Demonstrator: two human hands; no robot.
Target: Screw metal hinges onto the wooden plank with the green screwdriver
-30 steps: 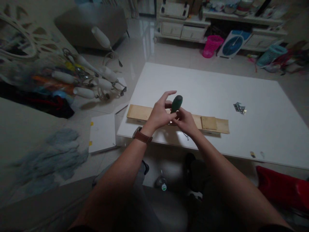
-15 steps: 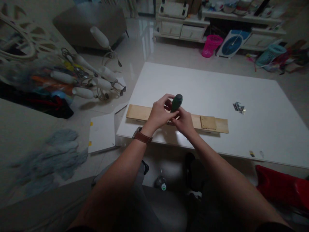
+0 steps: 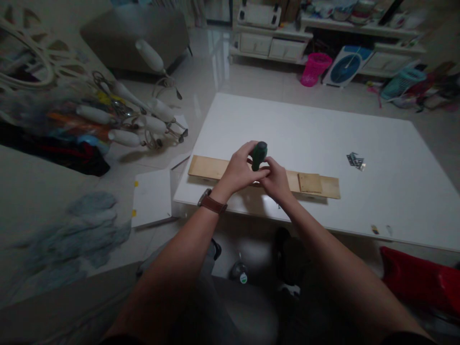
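A screwdriver (image 3: 259, 152) with a dark green handle stands nearly upright over a long wooden board (image 3: 208, 167). My left hand (image 3: 237, 170), with a brown-strapped watch at the wrist, has its fingers and thumb closed round the handle. Just to the right, my right hand (image 3: 276, 181) is closed low beside the tool, over the board; what its fingertips pinch is hidden. The screwdriver's tip cannot be seen behind the fingers. A small square wooden block (image 3: 309, 183) lies on the right part of the board.
The board lies along the near edge of a white table (image 3: 305, 129). Small metal pieces (image 3: 355, 161) lie in a pile at the right. A white panel (image 3: 151, 199) is on the floor to the left, a lamp with white shades (image 3: 158, 110) beyond, and a red object (image 3: 420, 278) near right.
The screwdriver handle has shifted slightly left and tilts less. My left hand's fingers have moved a little with it; the board stays in place.
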